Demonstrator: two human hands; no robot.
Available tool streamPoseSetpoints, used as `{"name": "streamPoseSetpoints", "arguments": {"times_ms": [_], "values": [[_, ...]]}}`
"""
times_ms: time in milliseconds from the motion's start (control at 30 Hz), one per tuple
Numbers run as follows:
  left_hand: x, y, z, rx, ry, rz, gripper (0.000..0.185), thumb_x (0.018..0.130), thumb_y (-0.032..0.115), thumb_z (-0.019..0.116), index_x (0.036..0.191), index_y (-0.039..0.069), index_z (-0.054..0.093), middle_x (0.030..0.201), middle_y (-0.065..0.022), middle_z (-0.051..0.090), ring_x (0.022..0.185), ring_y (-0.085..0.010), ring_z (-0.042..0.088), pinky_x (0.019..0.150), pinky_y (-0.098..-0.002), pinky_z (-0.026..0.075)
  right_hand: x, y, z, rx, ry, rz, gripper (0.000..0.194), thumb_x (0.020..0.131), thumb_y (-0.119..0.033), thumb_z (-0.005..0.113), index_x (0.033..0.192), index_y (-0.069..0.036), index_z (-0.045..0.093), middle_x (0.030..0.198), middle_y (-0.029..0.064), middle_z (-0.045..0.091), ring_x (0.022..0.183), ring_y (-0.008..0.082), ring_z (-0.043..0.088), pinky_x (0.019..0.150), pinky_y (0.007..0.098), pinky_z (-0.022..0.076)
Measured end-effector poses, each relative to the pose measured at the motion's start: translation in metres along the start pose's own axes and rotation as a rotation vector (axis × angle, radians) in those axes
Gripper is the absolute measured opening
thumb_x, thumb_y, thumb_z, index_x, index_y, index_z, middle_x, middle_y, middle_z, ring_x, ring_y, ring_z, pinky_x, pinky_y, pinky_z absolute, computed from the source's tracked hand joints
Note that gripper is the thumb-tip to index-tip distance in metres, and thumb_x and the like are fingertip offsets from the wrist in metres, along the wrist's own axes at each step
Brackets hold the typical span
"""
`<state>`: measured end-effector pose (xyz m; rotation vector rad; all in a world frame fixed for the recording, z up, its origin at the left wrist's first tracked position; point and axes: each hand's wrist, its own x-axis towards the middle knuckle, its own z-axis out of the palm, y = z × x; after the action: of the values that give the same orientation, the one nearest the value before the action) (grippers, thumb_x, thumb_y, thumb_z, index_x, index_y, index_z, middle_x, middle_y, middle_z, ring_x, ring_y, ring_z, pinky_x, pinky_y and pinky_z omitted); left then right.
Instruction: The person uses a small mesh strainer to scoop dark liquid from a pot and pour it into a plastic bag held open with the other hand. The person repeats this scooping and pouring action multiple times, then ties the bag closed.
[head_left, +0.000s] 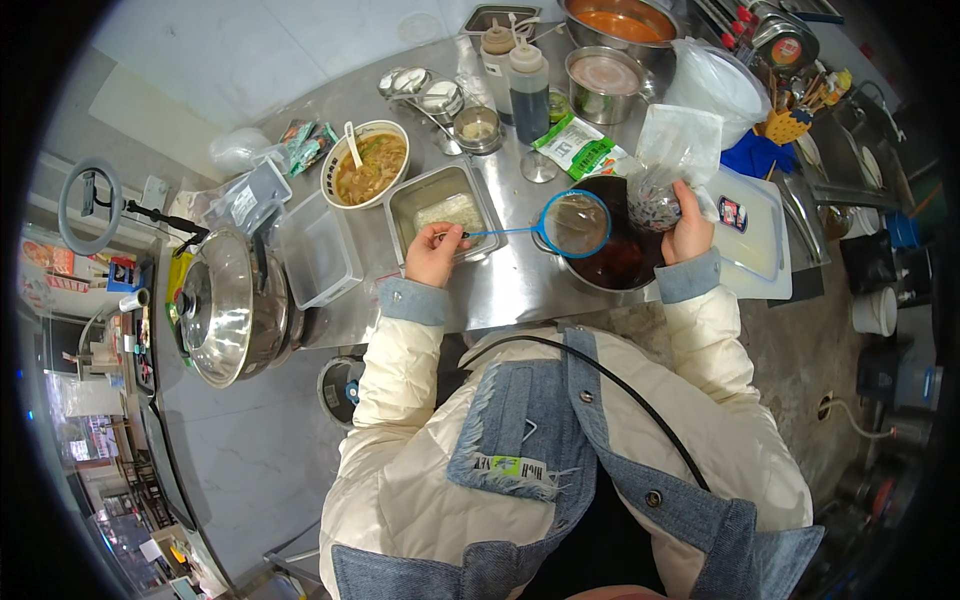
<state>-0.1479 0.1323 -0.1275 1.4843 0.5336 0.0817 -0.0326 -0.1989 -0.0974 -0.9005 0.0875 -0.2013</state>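
My left hand grips the thin handle of a blue-rimmed mesh strainer. The strainer's round head sits over the left rim of a metal pot that contains dark red-brown liquid. In my right hand is a translucent bag with dark, mixed bits in its lower part, held above the pot's right side. Under my left hand, a rectangular metal container holds pale, wet-looking food.
A paper bowl of soup with a white spoon stands beyond the metal container. Squeeze bottles, a green-and-white packet and a steel pot are farther back. A lidded pan stands left; a plastic-lidded box lies right.
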Motion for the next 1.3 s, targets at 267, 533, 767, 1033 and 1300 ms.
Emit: {"name": "streamPoseSetpoints", "arguments": {"times_ms": [267, 533, 767, 1033, 1300], "values": [[-0.001, -0.004, -0.005, 0.13, -0.12, 0.088, 0.022, 0.088, 0.024, 0.062, 0.099, 0.006, 0.057, 0.081, -0.0034, 0.065, 0.046, -0.0048, 0.041, 0.041, -0.0199, 0.033, -0.007, -0.003, -0.001, -0.098, -0.047, 0.004, 0.029, 0.081, -0.002, 0.062, 0.11, 0.001, 0.058, 0.103, 0.0083, 0.062, 0.094, 0.0191, 0.058, 0.084, 0.0317, 0.045], [-0.011, 0.015, -0.022, -0.174, -0.1, -0.179, 0.012, 0.088, 0.018, 0.059, 0.094, 0.009, 0.053, 0.078, 0.0002, 0.06, 0.056, -0.0066, 0.043, 0.047, -0.0219, 0.034, -0.014, 0.0, 0.006, -0.078, -0.142, 0.072, 0.028, 0.08, -0.002, 0.063, 0.108, 0.001, 0.058, 0.102, 0.0082, 0.062, 0.093, 0.0189, 0.058, 0.083, 0.0308, 0.0443], [-0.015, 0.018, -0.048, -0.453, -0.004, -0.246, 0.011, 0.088, 0.018, 0.056, 0.093, 0.009, 0.051, 0.077, -0.0021, 0.06, 0.056, -0.0106, 0.044, 0.046, -0.0264, 0.035, -0.017, 0.006, 0.009, -0.107, -0.189, 0.09, 0.029, 0.08, -0.003, 0.064, 0.108, 0.002, 0.059, 0.102, 0.0083, 0.062, 0.094, 0.0183, 0.058, 0.083, 0.03, 0.0439], [-0.025, 0.042, -0.044, -0.636, -0.136, -0.184, 0.01, 0.087, 0.018, 0.058, 0.086, 0.012, 0.05, 0.073, -0.0007, 0.058, 0.055, -0.012, 0.044, 0.044, -0.0266, 0.034, -0.017, 0.015, 0.015, -0.318, -0.324, 0.218, 0.024, 0.079, -0.007, 0.068, 0.101, 0.002, 0.063, 0.091, 0.0048, 0.065, 0.082, 0.0141, 0.059, 0.076, 0.0266, 0.0455], [-0.014, 0.042, 0.034, -0.718, -0.254, -0.288, 0.019, 0.09, 0.026, 0.053, 0.079, 0.01, 0.057, 0.064, 0.0036, 0.052, 0.056, -0.0114, 0.045, 0.045, -0.027, 0.033, -0.025, 0.032, 0.021, -0.409, -0.474, 0.293, 0.023, 0.078, -0.006, 0.068, 0.099, 0.002, 0.063, 0.091, 0.0044, 0.066, 0.082, 0.0107, 0.06, 0.075, 0.0241, 0.0456]]}}
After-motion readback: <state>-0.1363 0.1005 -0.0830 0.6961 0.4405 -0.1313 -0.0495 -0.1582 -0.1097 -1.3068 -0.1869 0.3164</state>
